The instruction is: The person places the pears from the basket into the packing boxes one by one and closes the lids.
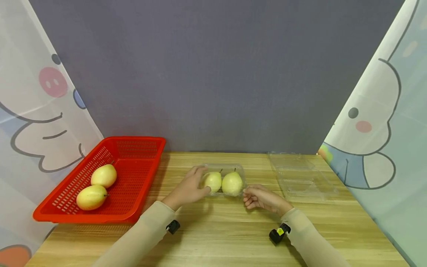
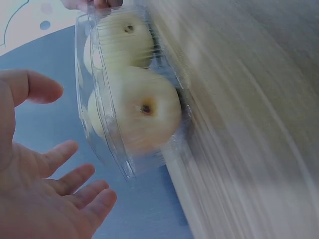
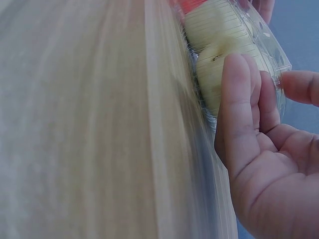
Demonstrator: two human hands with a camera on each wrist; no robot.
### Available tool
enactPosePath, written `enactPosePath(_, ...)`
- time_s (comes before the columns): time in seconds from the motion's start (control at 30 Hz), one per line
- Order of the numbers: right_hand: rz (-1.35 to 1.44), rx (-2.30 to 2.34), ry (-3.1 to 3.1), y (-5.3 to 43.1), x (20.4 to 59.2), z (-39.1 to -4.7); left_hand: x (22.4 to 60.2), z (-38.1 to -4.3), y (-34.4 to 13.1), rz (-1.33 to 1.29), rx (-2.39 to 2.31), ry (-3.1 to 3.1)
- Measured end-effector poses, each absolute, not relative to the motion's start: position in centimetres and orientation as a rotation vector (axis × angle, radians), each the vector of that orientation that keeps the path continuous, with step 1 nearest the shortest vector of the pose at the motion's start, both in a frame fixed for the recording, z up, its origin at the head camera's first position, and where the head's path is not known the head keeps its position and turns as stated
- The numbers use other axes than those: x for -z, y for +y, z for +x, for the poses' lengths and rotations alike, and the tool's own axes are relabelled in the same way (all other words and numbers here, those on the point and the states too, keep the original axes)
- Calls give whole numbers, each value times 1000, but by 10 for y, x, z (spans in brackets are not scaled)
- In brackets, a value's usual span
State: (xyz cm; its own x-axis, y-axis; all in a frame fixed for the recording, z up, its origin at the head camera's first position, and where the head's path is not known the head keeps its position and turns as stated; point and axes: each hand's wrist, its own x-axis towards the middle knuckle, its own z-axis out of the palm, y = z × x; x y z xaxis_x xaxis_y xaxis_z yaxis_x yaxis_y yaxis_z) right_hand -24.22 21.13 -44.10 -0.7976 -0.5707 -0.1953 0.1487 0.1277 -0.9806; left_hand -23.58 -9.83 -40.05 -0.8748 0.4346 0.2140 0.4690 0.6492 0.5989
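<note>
Two yellow-green pears (image 1: 232, 183) sit side by side in a clear plastic clamshell box (image 2: 172, 92) on the table, its lid down over them. My left hand (image 1: 191, 187) is at the box's left end, with fingers spread and relaxed. In the left wrist view a gap shows between those fingers and the box. At the near right corner, my right hand (image 1: 261, 198) pinches the box's rim between thumb and finger. Its other fingers (image 3: 239, 109) reach along the side of the box in the right wrist view.
A red plastic basket (image 1: 146, 185) stands at the left with two more yellow pears (image 1: 91, 197) in it. Further clear plastic clamshell packaging (image 1: 300, 174) lies at the right of the wooden table (image 1: 217, 233). A grey panel (image 1: 217, 74) rises behind the table.
</note>
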Motion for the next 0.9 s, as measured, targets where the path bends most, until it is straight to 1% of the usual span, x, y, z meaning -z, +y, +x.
enactPosePath(0.5,-401,1718,1873,211,442,-242,401,-235,-83,-853,803,-2790)
enactPosePath(0.9,-397,1718,1886,212,442,-242,401,-233,-81,-910,698,-2772)
